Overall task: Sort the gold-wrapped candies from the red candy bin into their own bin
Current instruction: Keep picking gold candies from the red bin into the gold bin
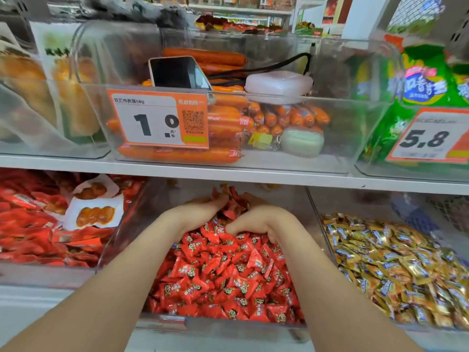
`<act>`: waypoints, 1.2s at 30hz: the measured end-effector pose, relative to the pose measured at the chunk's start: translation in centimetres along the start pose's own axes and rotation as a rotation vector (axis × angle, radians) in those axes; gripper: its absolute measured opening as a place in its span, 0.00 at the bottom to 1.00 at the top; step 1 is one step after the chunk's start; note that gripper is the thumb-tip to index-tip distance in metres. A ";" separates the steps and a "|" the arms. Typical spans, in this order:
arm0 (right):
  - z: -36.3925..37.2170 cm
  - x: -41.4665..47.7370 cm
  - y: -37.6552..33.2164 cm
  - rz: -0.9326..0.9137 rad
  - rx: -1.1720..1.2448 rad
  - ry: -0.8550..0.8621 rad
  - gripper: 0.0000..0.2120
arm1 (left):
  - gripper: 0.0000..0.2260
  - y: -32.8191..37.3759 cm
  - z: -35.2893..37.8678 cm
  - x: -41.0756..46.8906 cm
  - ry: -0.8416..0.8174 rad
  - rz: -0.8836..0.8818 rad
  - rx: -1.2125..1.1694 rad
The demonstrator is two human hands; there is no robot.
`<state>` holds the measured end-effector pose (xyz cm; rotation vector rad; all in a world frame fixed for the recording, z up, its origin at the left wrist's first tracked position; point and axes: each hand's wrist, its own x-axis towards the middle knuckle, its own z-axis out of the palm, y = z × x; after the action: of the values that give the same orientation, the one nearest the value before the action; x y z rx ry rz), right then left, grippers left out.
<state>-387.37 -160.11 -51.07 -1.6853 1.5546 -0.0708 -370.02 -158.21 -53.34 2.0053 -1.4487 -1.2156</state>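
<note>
A clear bin (162,322) on the lower shelf is heaped with red-wrapped candies (225,278). Both my hands are deep in its far end. My left hand (200,209) is dug into the pile with its fingers buried among red candies. My right hand (256,221) is curled over the heap, its fingertips hidden in the candies. Between the hands a mound of red candies is pushed up. No gold candy shows in the red bin. To the right stands a clear bin (327,240) full of gold-wrapped candies (396,265).
Left of the red bin lies a bin of red snack packets (38,224). The upper shelf (228,171) overhangs the bins, carrying a clear bin of orange sausages (223,123) with a price tag, a phone (177,72) and a white box (279,83).
</note>
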 end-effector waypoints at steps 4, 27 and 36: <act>-0.2 -0.5 0.1 -0.126 0.116 0.026 0.38 | 0.31 0.0 -0.6 -0.7 -0.011 0.013 -0.045; 3.3 -8.8 3.9 -0.661 -0.315 -0.019 0.47 | 0.45 -4.1 -2.1 -11.8 -0.196 0.310 0.644; 3.6 -6.4 3.6 -0.522 -0.484 0.099 0.46 | 0.50 -4.2 0.0 -8.8 -0.063 0.320 0.680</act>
<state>-389.82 -152.49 -52.52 -2.4758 1.2199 -0.0484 -368.45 -148.66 -52.63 1.9990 -2.3383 -0.7047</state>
